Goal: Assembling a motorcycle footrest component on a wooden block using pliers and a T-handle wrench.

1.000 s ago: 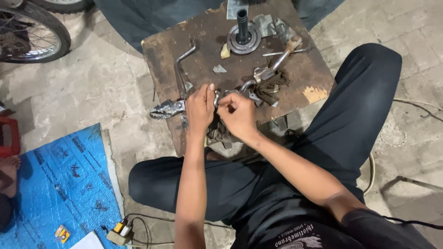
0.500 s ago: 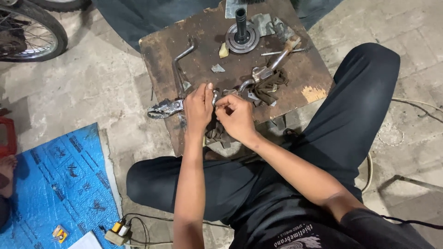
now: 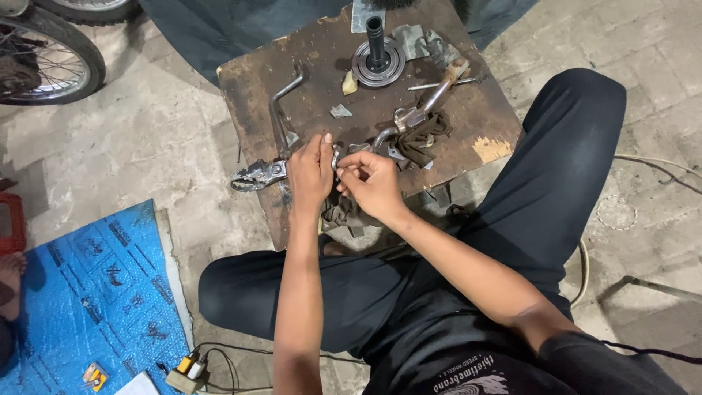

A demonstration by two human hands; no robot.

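Greasy grey metal, a small curved part (image 3: 337, 156), sits pinched between the left hand (image 3: 311, 175) and the right hand (image 3: 371, 183), both closed on it at the near edge of the stained brown wooden surface (image 3: 322, 66). A round steel hub with an upright shaft (image 3: 378, 62) stands at the far side, well apart.

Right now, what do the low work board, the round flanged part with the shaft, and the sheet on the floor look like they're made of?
Work board: probably wood, dark, stained, with a pale chipped patch.
Flanged part: metal, dull grey sheen.
Floor sheet: seemingly plastic, glossy, crinkled, blue.
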